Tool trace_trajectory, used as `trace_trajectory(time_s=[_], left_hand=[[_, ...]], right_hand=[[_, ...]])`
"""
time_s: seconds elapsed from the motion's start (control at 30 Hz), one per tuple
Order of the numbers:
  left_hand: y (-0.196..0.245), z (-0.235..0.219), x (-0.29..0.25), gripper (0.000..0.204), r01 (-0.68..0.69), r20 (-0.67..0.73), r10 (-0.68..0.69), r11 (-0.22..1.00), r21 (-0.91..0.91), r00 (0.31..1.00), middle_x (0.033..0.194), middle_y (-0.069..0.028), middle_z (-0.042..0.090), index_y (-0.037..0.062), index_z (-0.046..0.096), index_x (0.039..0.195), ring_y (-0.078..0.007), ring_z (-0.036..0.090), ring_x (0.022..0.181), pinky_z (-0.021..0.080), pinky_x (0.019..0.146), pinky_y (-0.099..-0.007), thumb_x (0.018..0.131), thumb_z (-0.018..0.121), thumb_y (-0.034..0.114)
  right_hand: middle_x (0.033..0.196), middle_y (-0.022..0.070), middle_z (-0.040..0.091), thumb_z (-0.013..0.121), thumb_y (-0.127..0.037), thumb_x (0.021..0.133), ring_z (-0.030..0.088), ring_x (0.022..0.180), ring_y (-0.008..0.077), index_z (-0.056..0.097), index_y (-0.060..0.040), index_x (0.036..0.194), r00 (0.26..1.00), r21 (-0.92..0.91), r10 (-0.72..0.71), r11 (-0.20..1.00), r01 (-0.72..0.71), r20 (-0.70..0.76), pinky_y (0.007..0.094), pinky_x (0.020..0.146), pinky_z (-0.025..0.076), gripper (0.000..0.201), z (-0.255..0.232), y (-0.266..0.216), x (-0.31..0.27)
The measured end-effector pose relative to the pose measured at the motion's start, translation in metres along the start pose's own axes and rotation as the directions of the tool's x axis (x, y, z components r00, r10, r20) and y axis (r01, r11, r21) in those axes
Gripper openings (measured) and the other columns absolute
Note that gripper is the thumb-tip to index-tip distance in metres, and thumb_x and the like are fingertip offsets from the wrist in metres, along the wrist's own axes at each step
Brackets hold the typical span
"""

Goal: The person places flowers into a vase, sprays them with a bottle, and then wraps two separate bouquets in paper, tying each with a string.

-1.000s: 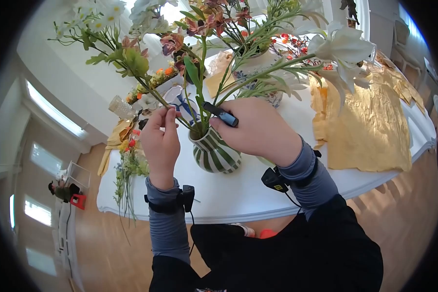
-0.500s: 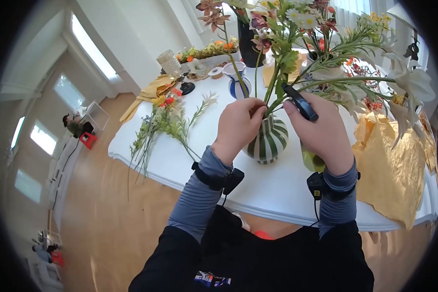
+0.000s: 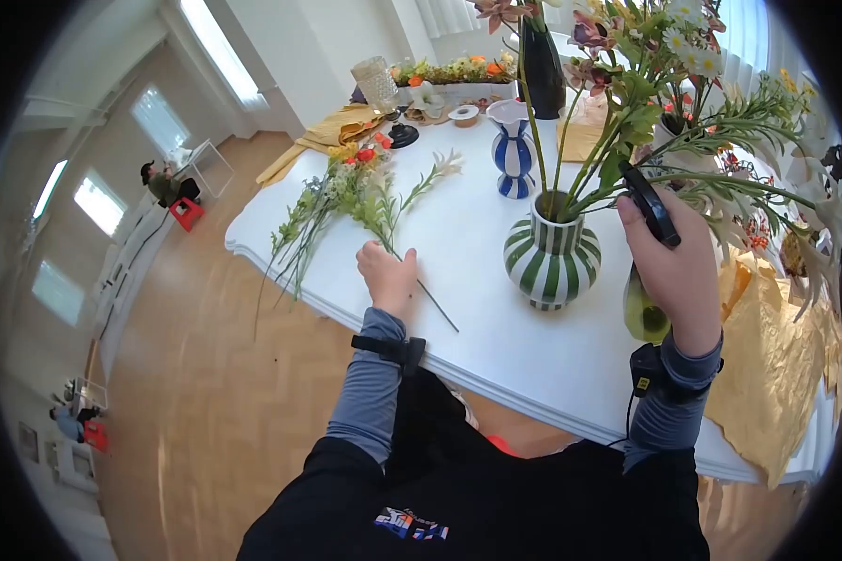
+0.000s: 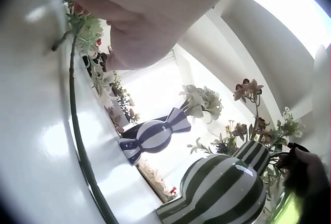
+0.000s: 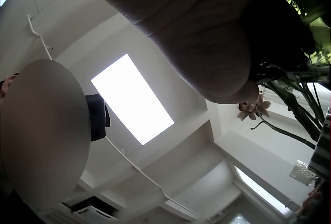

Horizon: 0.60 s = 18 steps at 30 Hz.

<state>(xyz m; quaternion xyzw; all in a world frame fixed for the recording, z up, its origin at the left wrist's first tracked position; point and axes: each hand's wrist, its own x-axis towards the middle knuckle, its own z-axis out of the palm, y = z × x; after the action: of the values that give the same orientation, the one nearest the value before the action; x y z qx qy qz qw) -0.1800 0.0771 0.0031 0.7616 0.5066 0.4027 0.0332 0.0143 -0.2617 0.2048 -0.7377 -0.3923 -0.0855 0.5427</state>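
My left hand (image 3: 388,279) reaches down to a cut flower stem (image 3: 437,304) lying on the white table, its thumb apart from the curved fingers. That stem (image 4: 77,125) runs below the hand in the left wrist view, with pale blossoms (image 3: 447,164) at its far end. My right hand (image 3: 675,266) grips a black-handled tool (image 3: 650,206) beside flower stems (image 3: 597,173); its working end is hidden. These stems stand in a green-and-white striped vase (image 3: 552,262), leaning mostly right. They carry orchids, daisies (image 3: 692,51) and white lilies (image 3: 809,182).
A bundle of mixed flowers (image 3: 337,192) lies left on the table (image 3: 440,238). Behind stand a blue-and-white vase (image 3: 513,154), a ribbon spool (image 3: 463,114), a textured glass (image 3: 376,86) and a black vase (image 3: 541,65). Gold crinkled paper (image 3: 767,365) covers the right edge.
My left hand has left the stems at the vase and moved left and down to the loose stem. The right hand stays by the vase with the black-handled tool. The head view has shifted.
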Motion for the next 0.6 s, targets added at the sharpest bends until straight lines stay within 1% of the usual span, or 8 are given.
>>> trace_trajectory(time_s=[0.07,0.1,0.17,0.3,0.37,0.4,0.47,0.6], left_hand=[[-0.015,-0.001,0.001,0.067,0.208,0.175,-0.186,0.972,-0.114,0.967,0.123,-0.0258,0.061,-0.0078,0.053,0.131,-0.0384,0.059,0.117,0.048,0.102,-0.0445,0.081,0.082,0.027],[-0.018,-0.004,0.002,0.067,0.213,0.177,-0.190,0.970,-0.115,0.966,0.123,-0.0258,0.061,-0.0078,0.053,0.131,-0.0384,0.059,0.117,0.048,0.102,-0.0445,0.081,0.082,0.027],[-0.021,-0.007,0.005,0.064,0.229,0.341,-0.146,0.949,-0.218,0.929,0.115,-0.0250,0.068,-0.0108,0.054,0.132,-0.0391,0.066,0.109,0.052,0.095,-0.0435,0.083,0.076,0.023],[-0.034,0.002,0.001,0.055,0.259,0.376,-0.114,0.896,-0.361,0.920,0.100,-0.0150,0.072,-0.0099,0.058,0.130,-0.0300,0.071,0.094,0.055,0.087,-0.0384,0.085,0.076,0.018],[-0.038,0.002,-0.001,0.054,0.409,0.510,-0.067,0.689,-0.598,0.858,0.095,-0.0068,0.070,-0.0108,0.057,0.134,-0.0176,0.068,0.086,0.054,0.078,-0.0301,0.088,0.075,0.011],[-0.038,0.000,-0.003,0.054,0.413,0.512,-0.069,0.687,-0.598,0.856,0.095,-0.0068,0.070,-0.0108,0.057,0.134,-0.0176,0.068,0.086,0.054,0.078,-0.0301,0.088,0.075,0.011],[-0.037,-0.006,-0.006,0.060,0.479,0.594,0.026,0.564,-0.673,0.804,0.093,-0.0004,0.064,-0.0109,0.052,0.142,-0.0069,0.060,0.079,0.049,0.070,-0.0224,0.089,0.076,0.005],[-0.032,-0.016,-0.018,0.062,0.435,0.545,0.023,0.573,-0.695,0.838,0.094,0.0017,0.060,-0.0100,0.050,0.145,-0.0037,0.054,0.074,0.045,0.065,-0.0193,0.091,0.076,0.005]], right_hand=[[0.066,0.0048,0.053,0.073,-0.028,0.095,0.044,0.059,0.0134,0.070,0.0019,0.100,1.000,-0.029,-0.008,1.000,0.007,-0.009,0.0319,0.057,0.038,0.030,0.002,0.002,0.001],[0.066,0.0048,0.053,0.073,-0.028,0.095,0.044,0.059,0.0134,0.070,0.0019,0.100,1.000,-0.032,-0.008,0.999,0.008,-0.005,0.0319,0.057,0.038,0.030,0.002,0.002,0.001],[0.065,0.0040,0.052,0.073,-0.028,0.095,0.044,0.059,0.0124,0.070,0.0015,0.101,0.999,-0.050,-0.038,0.998,0.036,-0.028,0.0317,0.056,0.038,0.030,0.003,0.002,0.001],[0.064,0.0032,0.051,0.073,-0.028,0.096,0.044,0.058,0.0117,0.070,0.0011,0.100,1.000,-0.032,-0.003,0.999,0.002,-0.022,0.0315,0.056,0.037,0.030,0.004,0.000,0.001],[0.063,0.0026,0.050,0.073,-0.028,0.096,0.043,0.058,0.0114,0.069,0.0011,0.099,1.000,-0.025,0.013,1.000,-0.014,-0.007,0.0313,0.056,0.037,0.030,0.004,-0.002,0.001],[0.063,0.0026,0.050,0.073,-0.028,0.096,0.043,0.058,0.0114,0.069,0.0011,0.099,1.000,-0.029,0.014,0.999,-0.014,-0.004,0.0313,0.056,0.037,0.030,0.004,-0.002,0.002],[0.063,0.0023,0.050,0.072,-0.028,0.096,0.043,0.058,0.0112,0.069,0.0011,0.099,1.000,-0.032,0.010,0.999,-0.010,-0.010,0.0312,0.055,0.036,0.030,0.005,0.000,0.002],[0.064,0.0025,0.050,0.072,-0.028,0.096,0.042,0.058,0.0114,0.069,0.0012,0.099,1.000,-0.036,0.027,0.999,-0.027,0.009,0.0314,0.055,0.035,0.030,0.005,0.001,0.002]])
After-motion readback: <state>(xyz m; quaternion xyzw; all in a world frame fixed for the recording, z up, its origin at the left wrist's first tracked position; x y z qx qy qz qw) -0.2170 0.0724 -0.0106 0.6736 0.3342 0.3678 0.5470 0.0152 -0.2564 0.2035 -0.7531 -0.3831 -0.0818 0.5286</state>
